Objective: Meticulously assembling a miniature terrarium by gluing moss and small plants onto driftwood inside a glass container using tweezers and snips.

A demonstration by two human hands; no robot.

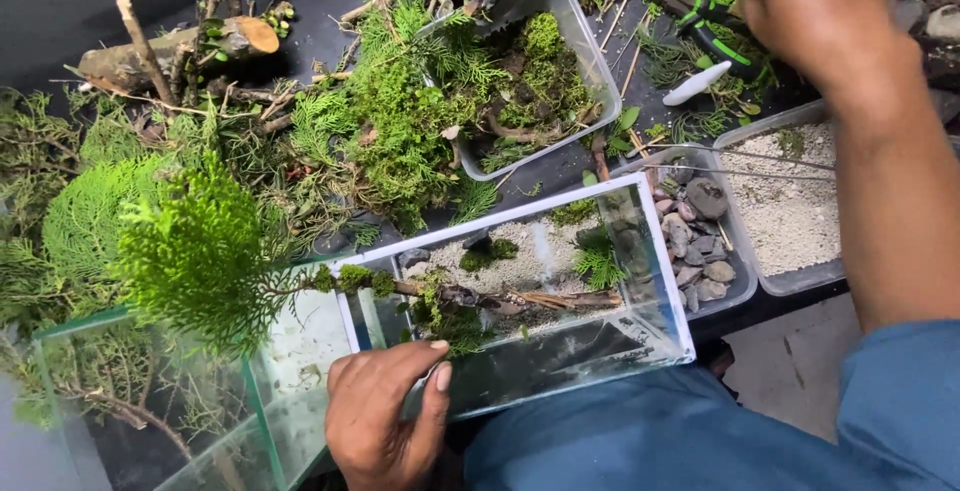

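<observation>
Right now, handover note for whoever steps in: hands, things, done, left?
Left hand: fingers grip the near wall of the small tilted clear glass tank.
Right hand: up at the green-handled cutters, grip unclear.
Done: white sand, moss clumps and a mossy brown branch sit in the tank.
Left: clear plastic tub of moss and tray of grey pebbles unused behind.

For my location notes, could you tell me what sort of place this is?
Probably a hobby workbench for building terrariums: a small glass tank with sand and moss, a plastic tub of moss, trays of pebbles and sand, and cut branches lying about.
</observation>
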